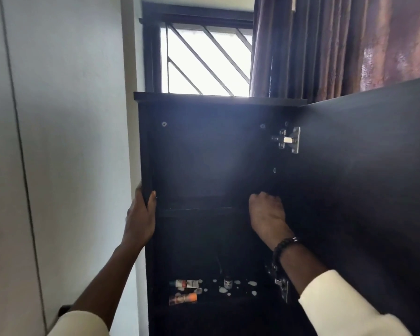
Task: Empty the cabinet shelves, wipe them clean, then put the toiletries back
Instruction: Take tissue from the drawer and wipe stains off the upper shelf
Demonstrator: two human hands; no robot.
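A dark cabinet (pixel 204 151) stands open, its door (pixel 364 190) swung out to the right. The upper shelf (pixel 199 209) looks bare. My left hand (pixel 141 219) grips the front edge of the cabinet's left side panel, thumb inside. My right hand (pixel 267 212) rests on the right end of the upper shelf with its fingers curled away into the dark; whether it holds anything is hidden. On the lower shelf lie two small tubes (pixel 184 284) (pixel 182 298) and a small dark bottle (pixel 227 282) among white spots (pixel 228 290).
A pale wall (pixel 58 141) runs close along the cabinet's left side. Behind the cabinet top is a barred window (pixel 204 64), with a brown curtain (pixel 337 44) to its right. Metal hinges (pixel 287 139) (pixel 281 286) stick out on the door side.
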